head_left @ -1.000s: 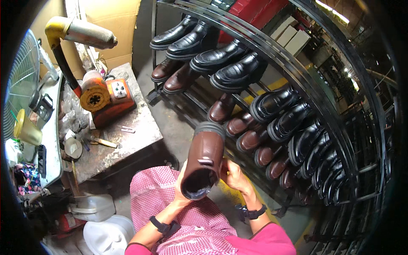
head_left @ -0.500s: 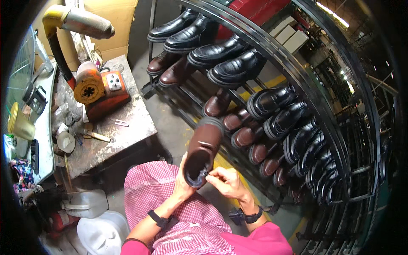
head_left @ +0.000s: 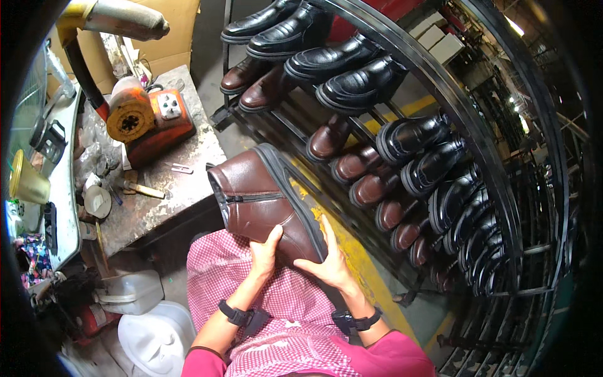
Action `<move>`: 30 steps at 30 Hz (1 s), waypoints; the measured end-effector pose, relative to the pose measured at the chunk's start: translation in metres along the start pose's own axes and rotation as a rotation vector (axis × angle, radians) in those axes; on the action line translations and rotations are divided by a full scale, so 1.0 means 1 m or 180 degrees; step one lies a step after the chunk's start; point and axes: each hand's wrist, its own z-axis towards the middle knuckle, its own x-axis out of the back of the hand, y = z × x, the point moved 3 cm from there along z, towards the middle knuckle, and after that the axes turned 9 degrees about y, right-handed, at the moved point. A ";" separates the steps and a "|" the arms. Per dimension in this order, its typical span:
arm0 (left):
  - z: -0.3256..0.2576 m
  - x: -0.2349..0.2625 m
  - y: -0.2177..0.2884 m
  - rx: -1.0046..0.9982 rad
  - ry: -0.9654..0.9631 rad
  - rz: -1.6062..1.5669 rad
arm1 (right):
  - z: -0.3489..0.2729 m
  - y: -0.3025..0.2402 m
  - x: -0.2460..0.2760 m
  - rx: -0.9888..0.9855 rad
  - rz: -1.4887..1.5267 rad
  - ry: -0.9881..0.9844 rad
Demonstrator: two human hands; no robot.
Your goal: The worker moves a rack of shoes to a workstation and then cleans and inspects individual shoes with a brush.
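A brown leather ankle boot [head_left: 257, 200] lies on its side in the air above my lap, its dark zipper facing up. Its opening points left and its black sole [head_left: 295, 195] faces the rack on the right. My left hand [head_left: 264, 252] grips the upper near the toe, thumb on top and the other fingers hidden beneath. Around the toe end is my right hand [head_left: 330, 262], its thumb on the leather and its fingers against the sole edge. The inside of the boot is mostly turned away.
On the right, a metal rack [head_left: 402, 38] carries rows of black boots [head_left: 358, 81] and brown boots [head_left: 377, 187]. At left, a worn worktable [head_left: 204, 160] bears an orange machine [head_left: 160, 125] and a small brush-like tool [head_left: 146, 190]. White plastic containers [head_left: 154, 339] stand lower left.
The boot has turned from opening toward me to lying sideways, zipper up. My right hand has left the opening and now grips the toe end; my left hand has shifted along the upper.
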 end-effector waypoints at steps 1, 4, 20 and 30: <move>0.002 0.002 -0.001 0.0008 -0.0040 -0.0003 | 0.001 -0.001 -0.002 0.0072 0.0008 0.0149; -0.003 0.001 -0.002 0.0223 -0.0337 0.0097 | 0.012 0.023 -0.001 -0.0269 0.1348 0.0443; -0.013 -0.001 0.003 -0.1163 -0.1051 0.0559 | 0.252 0.095 -0.104 -0.1026 0.3428 0.2227; -0.003 -0.002 0.002 -0.0773 -0.1204 0.0478 | 0.253 0.136 -0.118 -0.2229 0.3761 0.1250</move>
